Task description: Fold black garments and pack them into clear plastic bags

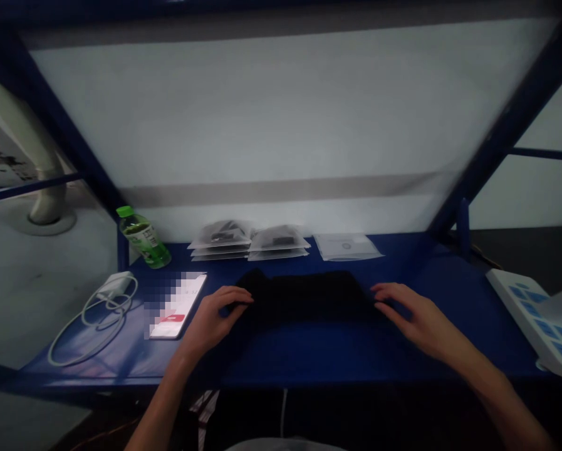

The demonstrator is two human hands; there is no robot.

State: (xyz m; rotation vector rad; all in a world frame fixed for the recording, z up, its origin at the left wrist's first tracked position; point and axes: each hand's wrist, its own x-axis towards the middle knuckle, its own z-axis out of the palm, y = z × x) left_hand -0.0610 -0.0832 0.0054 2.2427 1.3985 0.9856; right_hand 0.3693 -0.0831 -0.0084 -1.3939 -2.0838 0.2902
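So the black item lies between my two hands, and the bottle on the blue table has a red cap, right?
Not quite: the cap of the bottle is green, not red, as the head view shows. The bottle is on the blue table, and the black item does lie between your left hand and right hand.

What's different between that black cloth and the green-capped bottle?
The black cloth is plain and dark; the bottle is bright green and partly see-through. The cloth spreads low and wide, while the bottle is narrow and rises taller. Both are on the blue table.
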